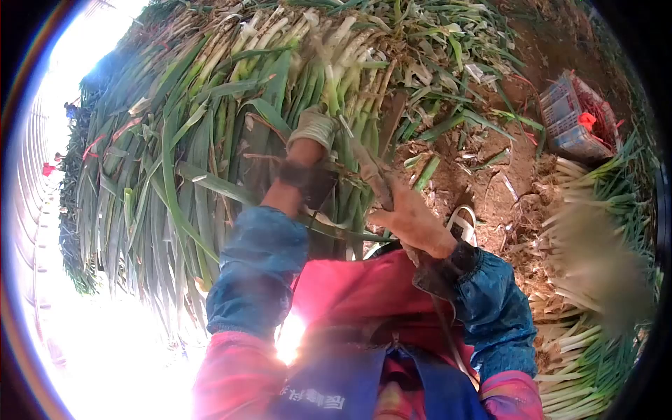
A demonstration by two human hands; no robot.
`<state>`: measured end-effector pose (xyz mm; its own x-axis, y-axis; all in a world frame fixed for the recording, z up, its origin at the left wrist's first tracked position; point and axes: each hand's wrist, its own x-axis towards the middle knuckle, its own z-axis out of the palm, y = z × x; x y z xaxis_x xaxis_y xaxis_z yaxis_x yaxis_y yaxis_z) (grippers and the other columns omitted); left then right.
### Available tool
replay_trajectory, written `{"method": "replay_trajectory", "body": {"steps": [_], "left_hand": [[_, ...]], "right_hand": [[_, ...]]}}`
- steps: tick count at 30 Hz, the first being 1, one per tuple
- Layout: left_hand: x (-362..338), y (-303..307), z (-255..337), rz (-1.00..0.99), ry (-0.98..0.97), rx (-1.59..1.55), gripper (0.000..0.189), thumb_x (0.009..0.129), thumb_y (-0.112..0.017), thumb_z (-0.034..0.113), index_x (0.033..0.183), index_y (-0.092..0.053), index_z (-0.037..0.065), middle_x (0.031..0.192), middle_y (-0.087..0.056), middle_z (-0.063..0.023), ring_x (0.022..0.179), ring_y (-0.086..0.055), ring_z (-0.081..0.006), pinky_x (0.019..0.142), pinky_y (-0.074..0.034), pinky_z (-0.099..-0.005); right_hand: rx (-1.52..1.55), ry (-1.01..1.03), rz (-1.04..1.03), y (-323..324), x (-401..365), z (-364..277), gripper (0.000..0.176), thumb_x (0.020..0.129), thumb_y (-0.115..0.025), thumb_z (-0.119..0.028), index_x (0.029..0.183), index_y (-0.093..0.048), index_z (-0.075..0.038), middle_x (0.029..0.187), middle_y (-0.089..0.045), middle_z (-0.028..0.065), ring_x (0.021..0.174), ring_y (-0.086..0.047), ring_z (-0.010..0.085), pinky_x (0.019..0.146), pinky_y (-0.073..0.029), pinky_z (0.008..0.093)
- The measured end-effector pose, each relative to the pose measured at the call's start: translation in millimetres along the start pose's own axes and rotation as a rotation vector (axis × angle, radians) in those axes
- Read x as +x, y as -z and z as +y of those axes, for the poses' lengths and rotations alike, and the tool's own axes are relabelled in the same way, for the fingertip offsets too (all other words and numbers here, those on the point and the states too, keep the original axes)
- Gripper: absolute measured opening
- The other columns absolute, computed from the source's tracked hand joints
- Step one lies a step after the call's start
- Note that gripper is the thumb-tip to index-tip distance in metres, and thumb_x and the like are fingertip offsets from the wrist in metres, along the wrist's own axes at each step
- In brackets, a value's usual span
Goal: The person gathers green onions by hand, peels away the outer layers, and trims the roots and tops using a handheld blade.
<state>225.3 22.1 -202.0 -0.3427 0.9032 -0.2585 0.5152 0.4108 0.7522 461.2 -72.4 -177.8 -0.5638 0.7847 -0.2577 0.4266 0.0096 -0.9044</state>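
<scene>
My left hand (313,129), in a pale work glove, is closed at the leek stalks in front of me; its fingertips are partly hidden. A pale leek stalk (331,89) rises just beyond it. My right hand (414,218) is wrapped round a long, thin-tipped wand (369,168), whose tip points up and left, close to the left glove. What looks like a hose trails from under the right wrist. A big heap of leeks (203,140), long green leaves hanging toward me, lies under and left of the left hand.
Peeled-looking leeks (584,350) with white stems lie in rows along the right. A plastic crate (574,115) holding red ties stands at the upper right. Leaf scraps and brown soil (490,196) cover the ground between. A blurred patch obscures part of the right side.
</scene>
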Motion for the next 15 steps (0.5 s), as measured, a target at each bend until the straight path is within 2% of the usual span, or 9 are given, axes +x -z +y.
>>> {"method": "replay_trajectory", "body": {"steps": [3, 6, 9, 12, 15], "left_hand": [[-3.3, -5.5, 0.9, 0.109, 0.016, 0.144, 0.040, 0.078, -0.070, 0.023, 0.108, -0.063, -0.001, 0.089, -0.068, -0.0165, 0.076, -0.062, -0.0236, 0.072, -0.047, -0.0350], [-2.4, -13.8, -7.6, 0.202, -0.049, 0.222, 0.034, 0.079, -0.068, 0.021, 0.103, -0.061, -0.002, 0.089, -0.066, -0.0173, 0.076, -0.062, -0.0277, 0.069, -0.047, -0.0361], [-3.2, -18.5, -12.4, 0.247, -0.011, 0.179, 0.033, 0.075, -0.069, 0.017, 0.102, -0.057, 0.001, 0.102, -0.062, -0.0263, 0.100, -0.057, -0.0437, 0.081, -0.048, -0.0441], [13.6, -23.8, -38.7, 0.254, -0.154, 0.217, 0.029, 0.083, -0.059, 0.015, 0.107, -0.056, -0.002, 0.089, -0.065, -0.0168, 0.075, -0.062, -0.0264, 0.067, -0.046, -0.0355], [22.6, -27.1, -52.0, 0.244, -0.129, 0.200, 0.030, 0.084, -0.059, 0.016, 0.108, -0.058, -0.001, 0.090, -0.065, -0.0196, 0.078, -0.063, -0.0309, 0.070, -0.047, -0.0368]], "right_hand": [[0.095, 0.047, 0.013, -1.3, -8.4, 1.9, 0.049, 0.072, -0.065, -0.021, 0.109, -0.047, 0.006, 0.085, -0.062, 0.0230, 0.079, -0.062, 0.0337, 0.074, -0.048, 0.0410], [0.247, -0.038, -0.042, 1.6, -10.5, 3.1, 0.049, 0.070, -0.067, -0.021, 0.107, -0.049, 0.007, 0.086, -0.061, 0.0190, 0.078, -0.060, 0.0287, 0.075, -0.047, 0.0371], [0.265, 0.052, -0.032, 7.8, -15.4, -3.9, 0.047, 0.070, -0.067, -0.020, 0.105, -0.051, 0.007, 0.084, -0.061, 0.0157, 0.079, -0.059, 0.0245, 0.075, -0.046, 0.0346], [0.201, -0.044, -0.082, 12.6, -18.2, -11.4, 0.048, 0.070, -0.067, -0.019, 0.107, -0.052, 0.007, 0.083, -0.062, 0.0154, 0.078, -0.060, 0.0238, 0.074, -0.047, 0.0349], [0.219, -0.034, -0.099, 8.2, -14.7, -3.2, 0.048, 0.070, -0.067, -0.019, 0.109, -0.053, 0.006, 0.083, -0.062, 0.0155, 0.078, -0.061, 0.0237, 0.074, -0.047, 0.0352]]}}
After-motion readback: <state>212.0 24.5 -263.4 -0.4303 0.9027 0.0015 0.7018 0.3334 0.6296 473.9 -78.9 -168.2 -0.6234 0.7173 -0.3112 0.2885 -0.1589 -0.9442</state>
